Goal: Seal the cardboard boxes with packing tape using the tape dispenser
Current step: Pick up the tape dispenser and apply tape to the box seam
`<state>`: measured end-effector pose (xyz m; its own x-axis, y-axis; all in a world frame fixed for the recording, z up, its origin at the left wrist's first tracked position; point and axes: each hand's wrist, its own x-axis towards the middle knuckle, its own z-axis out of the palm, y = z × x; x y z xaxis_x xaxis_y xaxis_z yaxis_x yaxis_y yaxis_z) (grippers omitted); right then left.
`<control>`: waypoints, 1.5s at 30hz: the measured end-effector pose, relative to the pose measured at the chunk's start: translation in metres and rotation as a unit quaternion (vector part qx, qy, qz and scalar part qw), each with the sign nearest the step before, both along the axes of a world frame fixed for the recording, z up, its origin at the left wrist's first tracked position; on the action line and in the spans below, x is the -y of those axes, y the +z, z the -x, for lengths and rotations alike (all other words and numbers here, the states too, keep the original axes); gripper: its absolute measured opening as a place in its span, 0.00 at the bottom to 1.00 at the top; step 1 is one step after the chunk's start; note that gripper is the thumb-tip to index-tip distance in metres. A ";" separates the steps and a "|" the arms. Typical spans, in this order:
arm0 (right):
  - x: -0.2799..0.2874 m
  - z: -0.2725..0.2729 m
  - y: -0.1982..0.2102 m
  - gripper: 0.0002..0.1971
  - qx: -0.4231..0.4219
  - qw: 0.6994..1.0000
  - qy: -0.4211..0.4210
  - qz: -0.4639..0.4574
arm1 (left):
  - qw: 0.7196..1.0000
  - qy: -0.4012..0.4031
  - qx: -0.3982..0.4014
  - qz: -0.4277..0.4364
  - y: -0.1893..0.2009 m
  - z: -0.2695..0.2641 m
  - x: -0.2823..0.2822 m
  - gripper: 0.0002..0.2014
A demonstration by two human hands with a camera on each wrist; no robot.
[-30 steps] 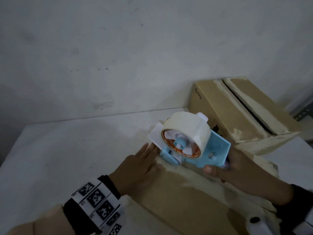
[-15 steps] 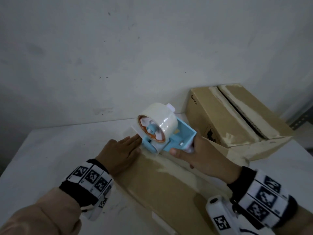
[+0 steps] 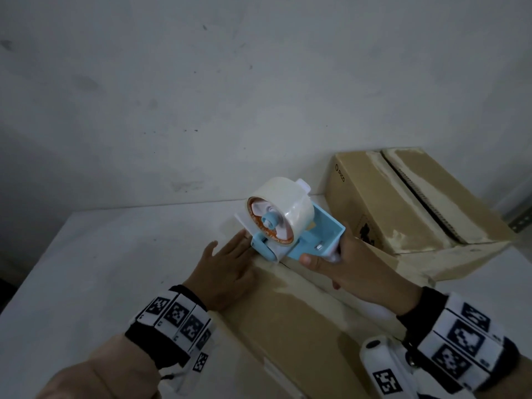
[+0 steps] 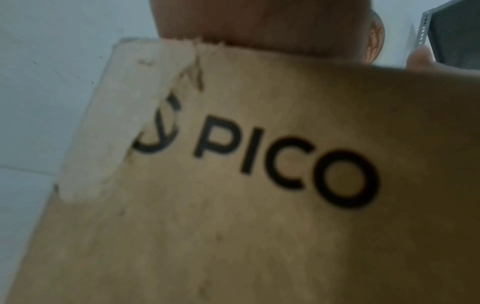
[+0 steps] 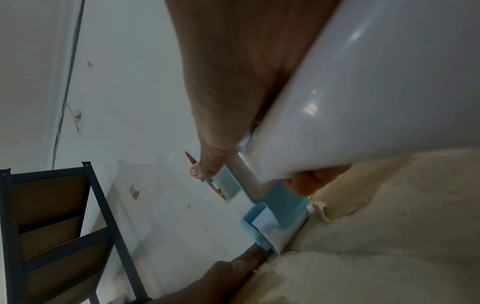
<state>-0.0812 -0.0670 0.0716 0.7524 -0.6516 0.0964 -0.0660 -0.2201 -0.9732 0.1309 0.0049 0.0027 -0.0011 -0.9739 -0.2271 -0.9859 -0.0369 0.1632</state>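
A brown cardboard box lies in front of me on the white table, its top seam covered with old torn tape. My right hand grips the white handle of a light-blue tape dispenser that carries a roll of clear tape. The dispenser's front end touches the far left corner of the box top. My left hand lies flat with straight fingers on that corner, right beside the dispenser. The left wrist view shows the box side printed PICO. The right wrist view shows the dispenser on the seam.
A second cardboard box with a slit top seam stands at the back right, against the white wall. The white table stretches to the left of the near box. A dark metal shelf stands by the wall.
My right hand has carried the dispenser leftward along the box top to the far left corner. My left hand slid left with it and still lies flat on the box.
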 end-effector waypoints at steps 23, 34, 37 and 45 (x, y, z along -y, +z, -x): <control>-0.021 0.082 -0.015 0.23 -0.075 0.993 -0.089 0.013 | 0.999 0.037 0.036 -0.011 0.005 0.014 0.000 0.45; -0.016 0.094 -0.012 0.16 -0.054 0.996 -0.059 0.042 | 1.000 0.003 0.025 -0.009 -0.006 0.103 -0.014 0.60; -0.013 0.092 -0.014 0.16 -0.045 0.997 -0.046 0.044 | 1.000 0.019 0.001 0.002 -0.006 0.103 -0.015 0.61; -0.002 0.070 -0.022 0.27 -0.018 0.997 -0.049 0.051 | 0.997 0.061 0.039 0.003 -0.004 0.079 -0.002 0.59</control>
